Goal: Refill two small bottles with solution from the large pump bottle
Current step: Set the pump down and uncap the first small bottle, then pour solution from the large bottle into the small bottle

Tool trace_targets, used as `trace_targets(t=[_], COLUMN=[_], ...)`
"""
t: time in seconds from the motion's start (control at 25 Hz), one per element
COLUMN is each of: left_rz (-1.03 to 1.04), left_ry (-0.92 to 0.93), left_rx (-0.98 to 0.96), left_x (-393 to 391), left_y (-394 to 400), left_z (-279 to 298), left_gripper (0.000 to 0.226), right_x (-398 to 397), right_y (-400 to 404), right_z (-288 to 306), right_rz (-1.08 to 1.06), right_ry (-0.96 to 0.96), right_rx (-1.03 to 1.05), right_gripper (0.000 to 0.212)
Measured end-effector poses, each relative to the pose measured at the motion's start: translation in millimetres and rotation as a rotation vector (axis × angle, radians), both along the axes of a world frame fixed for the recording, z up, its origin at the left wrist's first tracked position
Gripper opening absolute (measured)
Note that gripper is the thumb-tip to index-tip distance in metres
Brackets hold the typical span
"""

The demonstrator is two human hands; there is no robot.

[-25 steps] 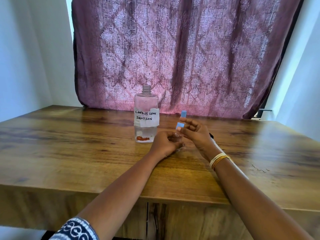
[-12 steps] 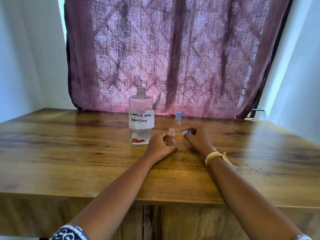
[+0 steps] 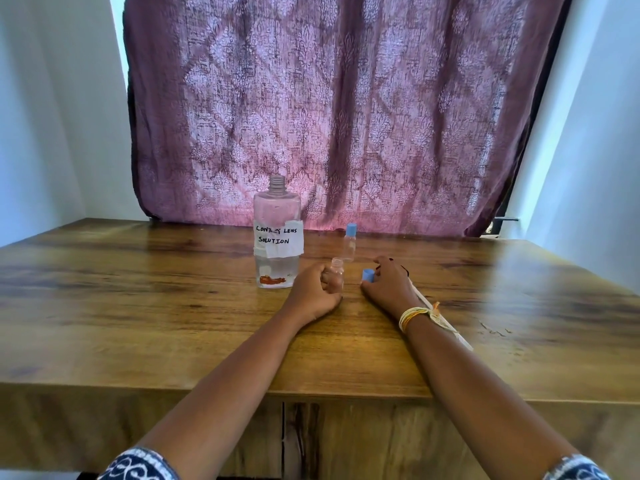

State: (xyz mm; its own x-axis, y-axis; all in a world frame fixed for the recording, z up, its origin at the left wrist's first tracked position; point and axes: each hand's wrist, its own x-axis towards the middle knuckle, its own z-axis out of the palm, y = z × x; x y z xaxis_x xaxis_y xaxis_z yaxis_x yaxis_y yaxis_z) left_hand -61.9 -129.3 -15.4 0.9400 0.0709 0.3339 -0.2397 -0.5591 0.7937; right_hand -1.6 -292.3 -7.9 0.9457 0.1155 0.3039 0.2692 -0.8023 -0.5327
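**Hands at rest on the table, one small bottle uncapped**

Forearms reach forward over the wooden table (image 3: 138, 306), both hands lying on its surface. The left hand (image 3: 313, 294) curls its fingers round an uncapped small bottle (image 3: 337, 271), upright, its open neck above the knuckles. The right hand (image 3: 388, 285), just beside, pinches a blue cap (image 3: 367, 275) at its fingertips. Behind stand the capped small bottle (image 3: 349, 244) and, left of it, the large bottle (image 3: 277, 237) labelled "contact lens solution", open-necked.
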Motion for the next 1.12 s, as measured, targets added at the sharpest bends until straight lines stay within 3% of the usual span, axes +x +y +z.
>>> trace_targets(t=[0.12, 0.28, 0.52, 0.64, 0.72, 0.8, 0.88, 0.92, 1.0, 1.12], left_rz=[-0.012, -0.022, -0.011, -0.036, -0.038, -0.037, -0.06, -0.054, -0.026, -0.02], left_ry=[0.006, 0.03, 0.074, 0.065, 0.046, 0.032, 0.038, 0.047, 0.05, 0.037], left_rx=[0.012, 0.064, 0.041, -0.025, -0.035, -0.044, -0.066, -0.085, -0.126, -0.19], left_x=[-12.2, -36.5, -62.2, -67.3, -65.4, -63.4, -61.4, -59.6, -57.2, -55.3], left_y=[6.4, 32.9, 105.5, 113.2, 112.0, 112.5, 115.3, 116.1, 115.8, 115.8], left_z=[2.7, 4.6, 10.8, 8.8, 5.6, 2.4, 0.7, -0.3, -2.3, -2.1], left_gripper=[0.029, 0.032, 0.042, 0.044, 0.043, 0.043, 0.049, 0.052, 0.052, 0.05], right_x=[-8.5, -22.6, -31.0, -36.9, -38.7, -35.0, -25.8, -17.0, -5.2, -1.5], right_y=[5.3, 12.7, 34.1, 62.9, 87.9, 110.7, 129.6, 135.6, 142.1, 142.2], right_z=[-1.2, 0.0, 3.6, 12.6, 22.1, 39.6, 63.6, 74.1, 89.8, 90.2], right_rz=[-0.028, -0.044, 0.119, 0.252, 0.265, 0.27, 0.348, 0.408, 0.522, 0.605], right_ry=[-0.051, -0.288, -0.443, -0.384, -0.278, -0.22, -0.053, 0.042, 0.141, 0.072], right_rx=[-0.045, -0.081, -0.066, 0.129, 0.371, 0.476, 0.617, 0.699, 0.722, 0.651], right_gripper=[0.059, 0.042, 0.034, 0.028, 0.042, 0.073, 0.099, 0.101, 0.082, 0.037])
